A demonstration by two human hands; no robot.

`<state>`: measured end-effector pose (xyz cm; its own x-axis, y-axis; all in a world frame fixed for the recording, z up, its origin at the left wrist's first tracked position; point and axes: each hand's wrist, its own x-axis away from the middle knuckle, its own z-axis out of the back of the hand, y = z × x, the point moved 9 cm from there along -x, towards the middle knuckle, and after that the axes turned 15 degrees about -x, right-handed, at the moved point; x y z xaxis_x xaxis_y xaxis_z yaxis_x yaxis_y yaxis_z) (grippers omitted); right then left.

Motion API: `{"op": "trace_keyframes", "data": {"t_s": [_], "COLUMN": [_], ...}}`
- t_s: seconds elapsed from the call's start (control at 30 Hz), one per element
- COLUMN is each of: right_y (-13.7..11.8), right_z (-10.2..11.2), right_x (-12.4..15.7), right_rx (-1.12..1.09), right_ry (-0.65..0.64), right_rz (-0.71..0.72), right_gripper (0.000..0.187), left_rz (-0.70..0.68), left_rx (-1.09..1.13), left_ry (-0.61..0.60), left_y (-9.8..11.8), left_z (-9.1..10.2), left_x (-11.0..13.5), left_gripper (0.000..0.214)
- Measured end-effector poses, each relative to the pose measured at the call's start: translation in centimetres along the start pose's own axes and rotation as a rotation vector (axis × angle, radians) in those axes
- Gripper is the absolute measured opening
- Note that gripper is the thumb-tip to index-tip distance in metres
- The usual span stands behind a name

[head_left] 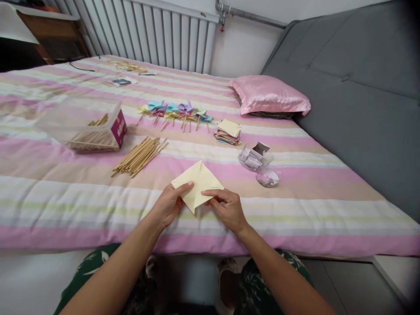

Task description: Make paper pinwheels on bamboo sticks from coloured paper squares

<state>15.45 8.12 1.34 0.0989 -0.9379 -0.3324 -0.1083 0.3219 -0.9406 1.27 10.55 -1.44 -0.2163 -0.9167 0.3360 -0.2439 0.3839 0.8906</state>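
A pale yellow square of paper (197, 183) is held just above the near edge of the striped bed. My left hand (169, 204) pinches its left corner, thumb on top. On the other side, my right hand (226, 208) grips the sheet's right corner with the fingers curled under it. The paper shows a fold line and its lower point hangs between the two hands. A stack of coloured paper squares (227, 132) lies further back, to the right of a row of finished paper pinwheels on sticks (175, 112).
A bundle of wooden sticks (140, 156) lies left of the paper. Behind it stands a clear plastic box (85, 124) holding more sticks. A small clear dish (268, 176) and a clear container of small packets (254, 157) sit to the right. A pink pillow (269, 95) rests against the grey headboard.
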Motion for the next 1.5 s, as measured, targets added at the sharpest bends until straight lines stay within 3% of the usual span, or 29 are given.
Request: {"op": "trace_keyframes", "data": {"t_s": [0.27,0.5,0.63,0.83,1.07,1.5], "right_y": [-0.2,-0.2,-0.3,1.2,1.7,0.2], "right_z": [-0.2,-0.6,-0.7,-0.9,-0.7,-0.6], "right_x": [-0.3,-0.2,-0.2,0.1,0.0,-0.5], "right_rx": [-0.034,0.004,-0.043,-0.153,-0.208,0.014], "right_ry": [-0.072,-0.142,-0.140,-0.136,-0.113,-0.150], "right_rz": [-0.080,-0.090,-0.090,-0.210,-0.260,-0.126], "right_gripper": [0.012,0.012,0.014,0.015,0.014,0.018], "left_rz": [0.121,0.190,0.188,0.183,0.180,0.174], "left_rx": [-0.134,-0.298,-0.300,-0.281,-0.274,-0.289], "left_ry": [-0.051,-0.202,-0.167,-0.086,-0.087,-0.108], "left_y": [0.0,-1.1,-1.0,-0.9,-1.0,-1.0], "left_z": [1.2,0.4,0.4,0.9,0.9,0.3], "left_x": [-0.1,0.4,0.5,0.3,0.3,0.5], "left_gripper": [0.024,0.036,0.034,0.030,0.030,0.031]}}
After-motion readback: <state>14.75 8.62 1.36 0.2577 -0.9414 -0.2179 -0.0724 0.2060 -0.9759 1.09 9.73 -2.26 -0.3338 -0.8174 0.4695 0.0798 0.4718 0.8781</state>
